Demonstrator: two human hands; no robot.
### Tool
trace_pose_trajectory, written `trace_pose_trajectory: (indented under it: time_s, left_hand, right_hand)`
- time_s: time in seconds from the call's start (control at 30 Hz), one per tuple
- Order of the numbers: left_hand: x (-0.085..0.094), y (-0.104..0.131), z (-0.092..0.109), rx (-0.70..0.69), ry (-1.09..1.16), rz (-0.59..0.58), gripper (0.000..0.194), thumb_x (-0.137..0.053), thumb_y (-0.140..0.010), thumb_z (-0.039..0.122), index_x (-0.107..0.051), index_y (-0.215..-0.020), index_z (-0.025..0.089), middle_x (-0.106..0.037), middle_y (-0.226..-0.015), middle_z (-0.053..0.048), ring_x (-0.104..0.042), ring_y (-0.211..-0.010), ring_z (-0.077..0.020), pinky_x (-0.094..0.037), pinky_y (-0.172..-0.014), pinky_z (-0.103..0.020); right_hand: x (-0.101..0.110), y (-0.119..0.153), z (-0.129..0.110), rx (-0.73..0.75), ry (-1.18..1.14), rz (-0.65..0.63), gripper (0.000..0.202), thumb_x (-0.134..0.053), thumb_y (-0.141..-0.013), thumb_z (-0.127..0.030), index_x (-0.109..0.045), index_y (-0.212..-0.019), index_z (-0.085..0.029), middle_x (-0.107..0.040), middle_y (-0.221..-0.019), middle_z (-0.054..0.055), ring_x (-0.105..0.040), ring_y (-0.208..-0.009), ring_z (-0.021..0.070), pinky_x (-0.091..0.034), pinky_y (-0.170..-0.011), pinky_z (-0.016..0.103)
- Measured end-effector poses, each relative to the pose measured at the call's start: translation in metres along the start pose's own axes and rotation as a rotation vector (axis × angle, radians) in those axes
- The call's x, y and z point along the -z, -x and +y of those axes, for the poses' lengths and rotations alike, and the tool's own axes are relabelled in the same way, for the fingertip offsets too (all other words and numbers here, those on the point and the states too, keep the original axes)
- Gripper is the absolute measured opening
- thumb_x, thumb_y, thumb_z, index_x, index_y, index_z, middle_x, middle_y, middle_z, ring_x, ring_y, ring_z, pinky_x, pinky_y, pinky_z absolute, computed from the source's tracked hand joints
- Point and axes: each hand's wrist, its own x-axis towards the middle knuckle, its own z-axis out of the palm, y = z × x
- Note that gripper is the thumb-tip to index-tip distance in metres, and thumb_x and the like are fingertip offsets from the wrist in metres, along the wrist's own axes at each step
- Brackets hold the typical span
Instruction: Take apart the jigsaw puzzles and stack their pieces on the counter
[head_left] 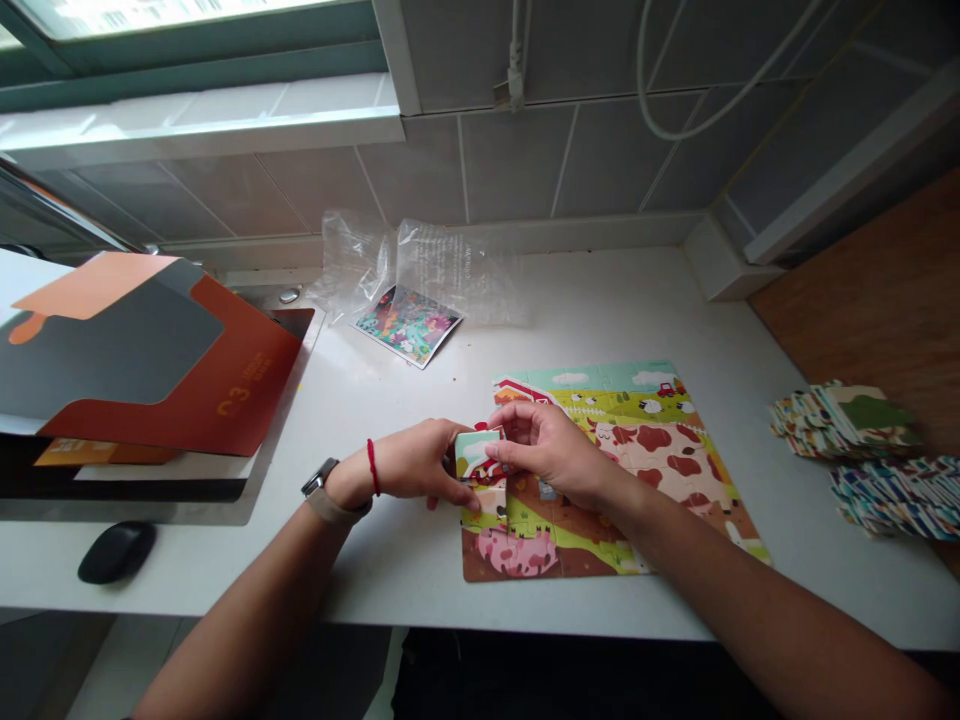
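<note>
A farm puzzle [667,465] with a spotted cow, a pink pig and sheep lies assembled on the white table, its left side partly covered by my hands. Over that left side, my left hand [420,460] holds a small stack of puzzle pieces [474,452] between thumb and fingers; a watch and a red string are on the wrist. My right hand [551,450] reaches across the puzzle from the right, its thumb and index finger pinched on the stack's right edge. How many pieces the stack has cannot be made out.
Two rows of puzzle pieces [847,420] stand at the right. Behind are a clear plastic bag [457,265] and a colourful card [412,328]. An orange and grey folder [255,385] lies over a laptop at the left, with a black mouse [118,552] in front.
</note>
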Motion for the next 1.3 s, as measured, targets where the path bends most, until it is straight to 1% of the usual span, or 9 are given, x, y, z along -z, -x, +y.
trace_pose_trajectory:
  time_s: [0.17,0.37,0.47,0.6,0.8,0.93,1.03,1.13,1.3]
  left_hand:
    - [0.002,-0.001,-0.001,-0.014,0.015,-0.033,0.037,-0.085,-0.069,0.035,-0.060,-0.088,0.017,-0.069,-0.069,0.001,-0.065,-0.052,-0.0142,-0.050,-0.047,-0.022]
    - [0.001,0.000,-0.002,-0.015,-0.042,0.010,0.037,-0.084,-0.069,0.032,-0.059,-0.091,0.018,-0.069,-0.067,0.003,-0.067,-0.051,-0.0153,-0.050,-0.047,-0.021]
    - [0.000,0.001,0.000,-0.013,-0.053,0.021,0.034,-0.083,-0.069,0.030,-0.058,-0.089,0.018,-0.066,-0.061,0.005,-0.064,-0.047,-0.0137,-0.047,-0.043,-0.019]
    - [0.001,0.001,0.001,-0.013,-0.021,-0.011,0.032,-0.084,-0.069,0.032,-0.059,-0.083,0.018,-0.065,-0.061,0.005,-0.061,-0.045,-0.0121,-0.046,-0.040,-0.018]
    - [0.003,0.001,0.000,-0.036,-0.088,-0.034,0.025,-0.081,-0.074,0.030,-0.063,-0.085,0.016,-0.067,-0.065,0.002,-0.062,-0.046,-0.0110,-0.048,-0.043,-0.018]
    - [0.003,0.001,-0.001,-0.064,-0.060,-0.066,0.025,-0.080,-0.076,0.034,-0.065,-0.083,0.016,-0.068,-0.066,0.002,-0.061,-0.045,-0.0098,-0.046,-0.043,-0.016]
    - [0.005,0.001,0.000,-0.061,-0.019,-0.099,0.020,-0.073,-0.084,0.034,-0.068,-0.088,0.015,-0.071,-0.071,0.000,-0.065,-0.051,-0.0105,-0.047,-0.047,-0.016]
    - [0.008,0.002,0.001,-0.050,0.007,-0.138,0.013,-0.069,-0.086,0.027,-0.070,-0.094,0.017,-0.073,-0.078,0.000,-0.068,-0.057,-0.0109,-0.051,-0.054,-0.017]
    - [0.011,0.005,0.001,-0.058,0.037,-0.178,0.019,-0.071,-0.083,0.019,-0.069,-0.102,0.018,-0.075,-0.081,-0.001,-0.072,-0.064,-0.0133,-0.054,-0.061,-0.020]
  right_hand:
    - [0.002,-0.001,0.000,-0.002,-0.002,-0.043,0.030,-0.085,-0.070,-0.030,-0.066,-0.092,-0.019,-0.066,-0.082,0.000,-0.064,-0.074,0.0148,-0.054,-0.070,0.029]
    - [0.000,0.003,0.002,0.141,0.254,0.005,0.022,-0.077,-0.079,-0.028,-0.067,-0.097,-0.019,-0.062,-0.082,0.001,-0.058,-0.073,0.0143,-0.049,-0.067,0.029]
    - [-0.004,0.008,0.000,0.155,0.285,0.030,0.020,-0.074,-0.082,-0.027,-0.067,-0.099,-0.020,-0.064,-0.086,0.003,-0.059,-0.075,0.0157,-0.050,-0.069,0.030]
    - [-0.007,0.010,-0.004,0.153,0.213,0.013,0.021,-0.075,-0.082,-0.029,-0.067,-0.099,-0.019,-0.066,-0.089,0.003,-0.061,-0.077,0.0155,-0.052,-0.071,0.031]
    - [-0.002,0.004,-0.009,0.073,-0.055,-0.108,0.029,-0.082,-0.076,-0.033,-0.064,-0.094,-0.019,-0.066,-0.088,0.002,-0.065,-0.079,0.0143,-0.056,-0.073,0.029]
    - [0.002,0.003,-0.012,0.039,-0.090,-0.048,0.031,-0.083,-0.074,-0.031,-0.063,-0.094,-0.019,-0.065,-0.085,0.000,-0.064,-0.076,0.0137,-0.054,-0.069,0.027]
    - [0.005,0.005,-0.013,-0.043,0.042,-0.158,0.028,-0.081,-0.075,-0.030,-0.064,-0.093,-0.017,-0.065,-0.082,0.000,-0.062,-0.072,0.0136,-0.051,-0.066,0.026]
    - [0.004,0.011,-0.014,-0.062,0.338,-0.252,0.021,-0.077,-0.078,-0.025,-0.066,-0.094,-0.017,-0.065,-0.079,0.000,-0.060,-0.069,0.0137,-0.046,-0.063,0.026]
    - [-0.007,0.023,-0.018,0.042,0.771,-0.094,0.018,-0.071,-0.081,-0.018,-0.067,-0.098,-0.018,-0.069,-0.091,0.003,-0.060,-0.078,0.0160,-0.043,-0.071,0.028]
